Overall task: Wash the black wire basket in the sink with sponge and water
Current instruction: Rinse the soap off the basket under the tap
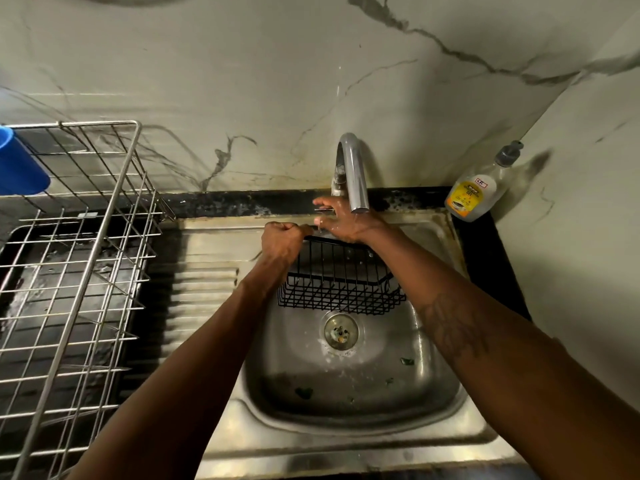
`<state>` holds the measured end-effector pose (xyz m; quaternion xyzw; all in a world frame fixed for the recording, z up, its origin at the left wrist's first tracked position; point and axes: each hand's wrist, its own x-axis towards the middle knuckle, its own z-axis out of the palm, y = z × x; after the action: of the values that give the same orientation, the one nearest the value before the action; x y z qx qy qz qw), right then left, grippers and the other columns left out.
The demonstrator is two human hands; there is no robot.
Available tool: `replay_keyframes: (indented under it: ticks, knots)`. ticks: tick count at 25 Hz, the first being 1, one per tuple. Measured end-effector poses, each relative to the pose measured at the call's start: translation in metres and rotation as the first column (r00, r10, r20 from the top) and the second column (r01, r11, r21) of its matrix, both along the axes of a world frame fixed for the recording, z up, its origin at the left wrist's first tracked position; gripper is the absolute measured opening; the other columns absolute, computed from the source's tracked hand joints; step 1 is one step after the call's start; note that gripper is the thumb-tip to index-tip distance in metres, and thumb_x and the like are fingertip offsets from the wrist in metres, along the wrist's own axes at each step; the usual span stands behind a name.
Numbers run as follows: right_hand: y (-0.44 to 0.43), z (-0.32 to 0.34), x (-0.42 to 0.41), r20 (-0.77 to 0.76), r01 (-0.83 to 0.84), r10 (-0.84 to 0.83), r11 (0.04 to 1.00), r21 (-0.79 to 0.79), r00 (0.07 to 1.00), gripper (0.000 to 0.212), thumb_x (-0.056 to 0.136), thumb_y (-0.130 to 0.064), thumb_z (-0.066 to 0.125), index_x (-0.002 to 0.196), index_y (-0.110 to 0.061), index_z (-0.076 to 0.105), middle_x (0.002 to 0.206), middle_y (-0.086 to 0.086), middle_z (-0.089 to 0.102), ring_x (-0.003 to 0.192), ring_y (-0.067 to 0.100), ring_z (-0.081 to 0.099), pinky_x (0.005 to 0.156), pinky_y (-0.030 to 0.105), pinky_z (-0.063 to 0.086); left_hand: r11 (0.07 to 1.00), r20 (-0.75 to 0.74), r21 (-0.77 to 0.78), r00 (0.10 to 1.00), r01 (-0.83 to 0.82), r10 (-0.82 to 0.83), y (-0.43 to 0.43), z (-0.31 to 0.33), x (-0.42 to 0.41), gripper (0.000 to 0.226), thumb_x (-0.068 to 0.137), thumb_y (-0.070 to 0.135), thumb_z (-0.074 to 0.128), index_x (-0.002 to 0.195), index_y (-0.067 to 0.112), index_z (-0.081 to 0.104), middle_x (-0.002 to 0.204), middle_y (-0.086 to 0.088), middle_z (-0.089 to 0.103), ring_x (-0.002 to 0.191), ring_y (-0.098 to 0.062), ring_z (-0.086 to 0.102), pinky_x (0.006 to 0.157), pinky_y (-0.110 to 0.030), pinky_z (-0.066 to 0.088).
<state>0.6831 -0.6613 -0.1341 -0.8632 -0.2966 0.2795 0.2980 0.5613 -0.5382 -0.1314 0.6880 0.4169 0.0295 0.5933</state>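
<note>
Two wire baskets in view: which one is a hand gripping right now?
The black wire basket in the sink; the left hand grips its top rim. The larger silver wire rack, off to the left, has no hand on it.

A person's left hand (pixel 284 242) is gripping the top rim of a black rectangular wire basket (pixel 341 285) in a stainless-steel sink (pixel 346 427), while the right hand (pixel 346 223), fingers spread, is reaching beneath a curved chrome tap (pixel 355 174). A clear, yellow-labelled dish-gel bottle (pixel 476 195) is standing just beside the sink's corner.
</note>
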Motion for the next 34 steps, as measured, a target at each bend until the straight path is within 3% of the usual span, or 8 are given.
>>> replay_keyframes:
  ticks: [6, 9, 11, 16, 20, 25, 30, 34]
  knots:
    - [-0.021, 0.016, 0.002, -0.25, 0.337, -0.242, 0.809, 0.482, 0.938, 0.027, 0.084, -0.018, 0.081, 0.107, -0.013, 0.068, 0.111, 0.007, 0.07, 0.093, 0.014, 0.071, 0.08, 0.036, 0.06, 0.998, -0.005, -0.049, 0.999, -0.041, 0.041, -0.003, 0.007, 0.0, 0.026, 0.084, 0.024, 0.076, 0.097, 0.002, 0.071, 0.086, -0.006, 0.066, 0.067, -0.011, 0.05, 0.058, -0.023, 0.044]
    - [-0.033, 0.013, -0.009, -0.323, 0.442, -0.33, 0.808, 0.388, 0.887, 0.052, 0.086, -0.016, 0.08, 0.133, -0.006, 0.059, 0.129, 0.014, 0.065, 0.072, 0.01, 0.073, 0.061, 0.029, 0.059, 0.993, 0.002, -0.086, 0.996, -0.086, 0.087, 0.003, 0.01, -0.009, 0.018, 0.084, 0.026, 0.076, 0.09, 0.011, 0.068, 0.089, -0.004, 0.066, 0.08, -0.018, 0.057, 0.068, -0.029, 0.051]
    - [-0.042, 0.013, -0.02, -0.371, 0.487, -0.353, 0.786, 0.38, 0.859, 0.056, 0.087, -0.013, 0.078, 0.139, -0.008, 0.056, 0.129, 0.014, 0.065, 0.082, 0.019, 0.075, 0.068, 0.032, 0.062, 0.986, 0.0, -0.119, 0.993, -0.118, 0.119, 0.007, 0.014, -0.016, 0.017, 0.083, 0.026, 0.076, 0.088, 0.016, 0.063, 0.092, -0.007, 0.066, 0.086, -0.024, 0.061, 0.076, -0.04, 0.056]
    - [-0.091, 0.011, -0.047, -0.021, 0.476, -0.503, 0.803, 0.358, 0.864, 0.006, 0.091, -0.028, 0.075, 0.097, -0.028, 0.075, 0.092, -0.015, 0.073, 0.089, 0.003, 0.07, 0.089, 0.037, 0.06, 0.98, -0.039, -0.162, 0.993, -0.117, 0.113, 0.024, 0.024, -0.035, 0.021, 0.076, 0.026, 0.077, 0.083, 0.014, 0.06, 0.074, -0.003, 0.055, 0.065, -0.018, 0.052, 0.057, -0.033, 0.05]
    - [-0.132, -0.003, -0.065, -0.506, 0.587, -0.439, 0.79, 0.177, 0.743, 0.082, 0.061, -0.094, 0.061, 0.107, -0.028, 0.077, 0.11, 0.007, 0.076, 0.109, 0.022, 0.067, 0.103, 0.044, 0.047, 0.951, -0.069, -0.265, 0.987, -0.158, 0.145, 0.036, 0.029, -0.052, 0.012, 0.076, 0.025, 0.07, 0.078, 0.015, 0.064, 0.059, 0.003, 0.04, 0.048, -0.011, 0.034, 0.045, -0.024, 0.032]
    - [-0.149, -0.009, -0.091, -0.661, 0.567, -0.206, 0.724, 0.393, 0.721, 0.086, 0.057, -0.078, 0.08, 0.125, -0.029, 0.061, 0.13, 0.009, 0.065, 0.117, 0.024, 0.062, 0.1, 0.041, 0.047, 0.887, -0.073, -0.394, 0.97, -0.243, 0.233, 0.036, 0.03, -0.058, 0.037, 0.084, 0.039, 0.073, 0.064, 0.024, 0.046, 0.059, 0.004, 0.036, 0.047, -0.01, 0.032, 0.042, -0.023, 0.032]
    - [-0.159, -0.005, -0.102, -0.733, 0.713, -0.326, 0.634, 0.299, 0.597, 0.053, 0.059, -0.059, 0.088, 0.104, -0.037, 0.069, 0.093, -0.005, 0.064, 0.082, 0.015, 0.057, 0.067, 0.033, 0.044, 0.883, 0.2, -0.462, 0.98, 0.089, 0.006, 0.013, 0.045, -0.072, 0.045, 0.085, 0.065, 0.064, 0.081, 0.02, 0.06, 0.082, -0.005, 0.063, 0.065, -0.014, 0.055, 0.061, -0.03, 0.043]
    - [-0.171, -0.011, -0.104, -0.776, 0.757, -0.32, 0.586, 0.289, 0.544, 0.039, 0.066, -0.058, 0.087, 0.091, -0.032, 0.073, 0.08, -0.001, 0.054, 0.063, 0.016, 0.046, 0.056, 0.03, 0.034, 0.872, 0.2, -0.4, 0.955, 0.283, -0.218, -0.008, 0.045, -0.093, 0.069, 0.085, 0.074, 0.055, 0.12, 0.016, 0.065, 0.105, -0.01, 0.068, 0.083, -0.02, 0.062, 0.075, -0.038, 0.048]
